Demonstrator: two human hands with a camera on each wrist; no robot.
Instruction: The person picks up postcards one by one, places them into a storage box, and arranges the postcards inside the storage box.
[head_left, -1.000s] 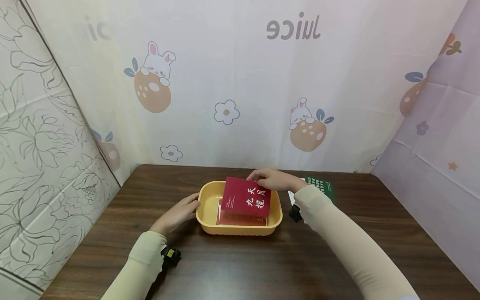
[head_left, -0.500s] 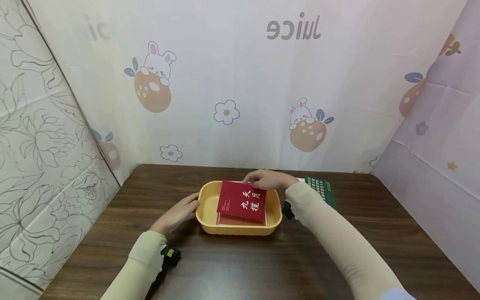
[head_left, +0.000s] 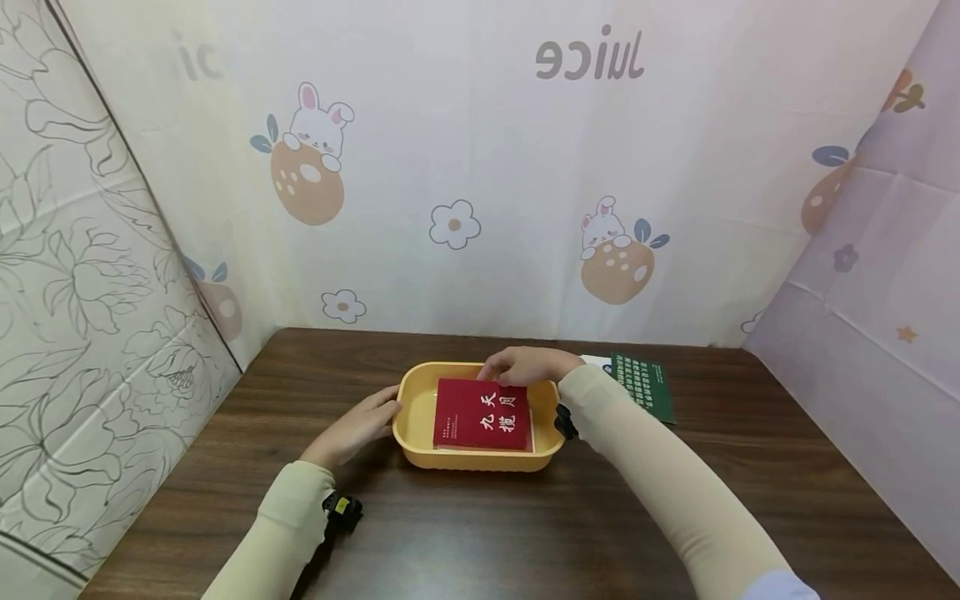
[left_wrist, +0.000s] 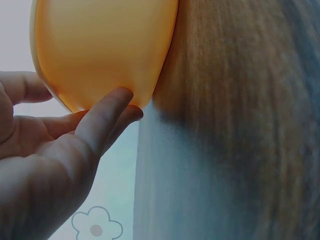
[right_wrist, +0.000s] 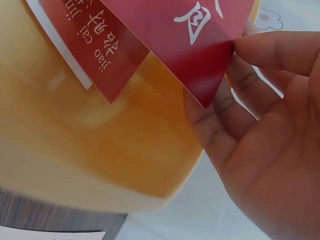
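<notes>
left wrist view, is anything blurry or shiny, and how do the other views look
Left wrist view: the table is blurred, with a pale sheen; head view: soft glare on it in front of the yellow tray; right wrist view: white lettering on the lower red booklet is readable.

The flat, glossy crimson paper card (head_left: 480,417) bears large white characters reading 九天揽月; its fine white print is too small to read. On the brick-red, white-edged paper card (right_wrist: 117,70) beneath, white lettering looks like "jiao cai jin", cut off, beside 招财. The dark green paper card (head_left: 652,387) carries lines of illegible white characters. The white printed fabric curtain (head_left: 465,125) shows grey, mirrored "Juice".
</notes>
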